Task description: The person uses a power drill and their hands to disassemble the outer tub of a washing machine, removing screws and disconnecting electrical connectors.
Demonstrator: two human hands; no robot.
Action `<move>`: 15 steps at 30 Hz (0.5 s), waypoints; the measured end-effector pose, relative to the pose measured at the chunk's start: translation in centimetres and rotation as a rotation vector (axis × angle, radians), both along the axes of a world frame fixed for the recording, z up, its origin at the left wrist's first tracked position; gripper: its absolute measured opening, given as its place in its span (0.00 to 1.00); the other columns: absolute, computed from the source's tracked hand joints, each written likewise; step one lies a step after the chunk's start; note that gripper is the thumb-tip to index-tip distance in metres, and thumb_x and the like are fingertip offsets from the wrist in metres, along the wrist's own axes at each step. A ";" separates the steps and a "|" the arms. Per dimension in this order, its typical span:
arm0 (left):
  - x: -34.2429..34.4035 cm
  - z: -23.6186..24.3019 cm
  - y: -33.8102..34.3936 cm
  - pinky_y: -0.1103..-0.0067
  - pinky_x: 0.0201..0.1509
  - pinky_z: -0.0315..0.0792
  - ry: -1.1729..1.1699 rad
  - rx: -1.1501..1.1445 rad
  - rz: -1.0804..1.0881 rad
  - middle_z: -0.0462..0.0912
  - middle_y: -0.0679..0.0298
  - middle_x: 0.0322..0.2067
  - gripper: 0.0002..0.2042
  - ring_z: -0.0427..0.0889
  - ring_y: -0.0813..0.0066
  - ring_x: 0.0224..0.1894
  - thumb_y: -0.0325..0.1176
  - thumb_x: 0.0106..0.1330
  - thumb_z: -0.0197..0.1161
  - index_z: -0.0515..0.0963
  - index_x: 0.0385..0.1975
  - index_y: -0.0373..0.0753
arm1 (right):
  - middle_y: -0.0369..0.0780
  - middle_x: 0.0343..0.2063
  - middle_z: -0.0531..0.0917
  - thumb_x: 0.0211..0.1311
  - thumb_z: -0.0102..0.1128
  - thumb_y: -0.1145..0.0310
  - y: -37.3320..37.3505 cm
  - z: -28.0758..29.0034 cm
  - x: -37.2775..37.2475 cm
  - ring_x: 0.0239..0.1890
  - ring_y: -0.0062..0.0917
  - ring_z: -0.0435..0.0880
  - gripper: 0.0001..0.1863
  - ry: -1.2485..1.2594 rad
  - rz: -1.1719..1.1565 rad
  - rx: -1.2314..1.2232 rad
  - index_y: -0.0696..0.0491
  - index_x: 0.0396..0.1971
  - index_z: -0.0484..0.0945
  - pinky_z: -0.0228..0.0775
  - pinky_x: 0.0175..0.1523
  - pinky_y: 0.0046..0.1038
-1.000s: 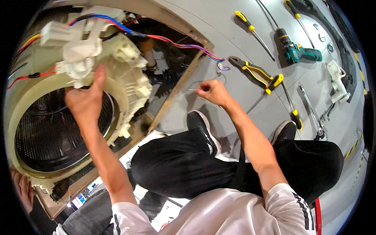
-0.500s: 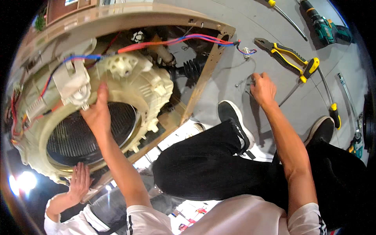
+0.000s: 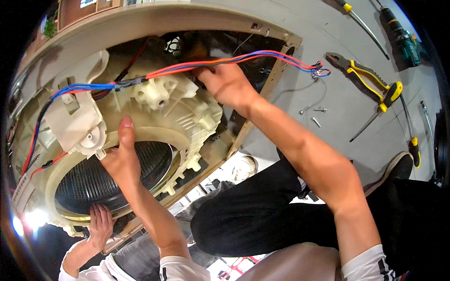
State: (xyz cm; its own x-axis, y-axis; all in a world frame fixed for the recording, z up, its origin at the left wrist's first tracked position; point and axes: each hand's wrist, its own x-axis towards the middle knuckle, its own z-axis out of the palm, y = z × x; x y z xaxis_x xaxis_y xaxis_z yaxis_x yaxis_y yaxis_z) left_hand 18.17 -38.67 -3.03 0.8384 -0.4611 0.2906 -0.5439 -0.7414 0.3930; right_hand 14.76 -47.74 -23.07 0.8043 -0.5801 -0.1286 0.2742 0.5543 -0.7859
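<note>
A cream plastic washing machine tub sits in a metal cabinet, a dark perforated drum showing through its round opening. My left hand grips the opening's upper rim, thumb on the outer face and fingers inside. Past the tub's right side, my right hand reaches into the cabinet. Its fingers are hidden, so what it touches cannot be seen. A red and blue wire harness runs across the tub and over that hand. Close to my left hand is a white plastic housing on the tub.
Another person's hand rests on the opening's lower edge. On the grey floor lie several bolts, combination pliers, a screwdriver, a longer screwdriver and a teal power drill. The cabinet's side edge stands beside my right forearm.
My right hand has moved left from the floor by the bolts into the cabinet. Bolts lie on the floor where it was. My left hand keeps its grip on the rim.
</note>
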 end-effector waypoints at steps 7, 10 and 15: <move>-0.1 0.2 -0.4 0.79 0.50 0.66 -0.016 0.043 -0.004 0.74 0.58 0.42 0.24 0.74 0.74 0.40 0.28 0.52 0.67 0.68 0.47 0.27 | 0.47 0.36 0.79 0.52 0.52 0.69 -2.1 -0.5 3.9 0.40 0.41 0.77 0.11 0.017 -0.156 -0.455 0.56 0.34 0.77 0.69 0.45 0.33; -0.3 -0.1 -0.8 0.78 0.50 0.66 -0.020 -0.017 0.019 0.74 0.57 0.43 0.24 0.74 0.74 0.40 0.28 0.52 0.67 0.68 0.47 0.27 | 0.50 0.38 0.78 0.47 0.57 0.66 -2.1 -3.0 5.6 0.42 0.45 0.76 0.14 -0.019 -0.306 -0.551 0.54 0.36 0.78 0.70 0.47 0.37; 0.3 0.3 0.1 0.78 0.40 0.70 -0.120 0.126 0.054 0.77 0.58 0.38 0.22 0.76 0.73 0.37 0.40 0.52 0.66 0.73 0.41 0.29 | 0.40 0.38 0.80 0.51 0.56 0.74 -3.6 -2.8 2.6 0.41 0.27 0.79 0.10 -0.077 -0.075 -0.207 0.54 0.35 0.79 0.73 0.46 0.25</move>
State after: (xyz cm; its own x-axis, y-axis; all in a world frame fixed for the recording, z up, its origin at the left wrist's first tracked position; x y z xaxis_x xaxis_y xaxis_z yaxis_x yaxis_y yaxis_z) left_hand 18.45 -38.61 -2.77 0.8258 -0.4555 0.3326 -0.5394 -0.8101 0.2298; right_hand 17.40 -51.33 -25.87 0.7607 -0.6463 0.0597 0.3724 0.3593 -0.8557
